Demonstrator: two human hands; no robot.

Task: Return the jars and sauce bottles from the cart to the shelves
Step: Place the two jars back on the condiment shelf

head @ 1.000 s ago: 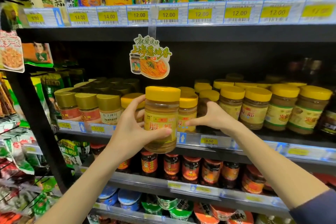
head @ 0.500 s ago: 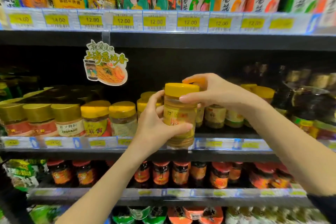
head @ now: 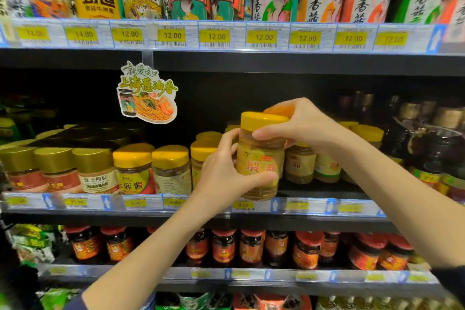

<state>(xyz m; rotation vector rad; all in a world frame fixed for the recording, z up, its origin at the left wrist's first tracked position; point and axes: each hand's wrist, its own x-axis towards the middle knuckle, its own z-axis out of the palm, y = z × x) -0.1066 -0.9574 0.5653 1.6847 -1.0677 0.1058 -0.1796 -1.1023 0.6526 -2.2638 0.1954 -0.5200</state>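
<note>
The jar (head: 259,158), amber-bodied with a yellow lid and a yellow label, is held upright in the air in front of the middle shelf (head: 314,192). In this view its base overlaps the top of the price rail (head: 141,202).

The left hand (head: 221,173) grips the lower half of the jar from the left. Its thumb lies across the front below the label and its fingers wrap round the far side. The right hand (head: 299,126) grips the top, with its fingers curled over the lid and its thumb pressed on the shoulder just under the lid rim.

Yellow-capped jars (head: 171,168) stand in rows on the middle shelf, just behind and on both sides of the jar. Gold-capped jars (head: 56,168) stand further left and dark bottles (head: 432,148) at the far right. A promotional tag (head: 147,94) hangs from the top shelf (head: 251,63). Red-capped jars (head: 224,246) fill the shelf below
</note>
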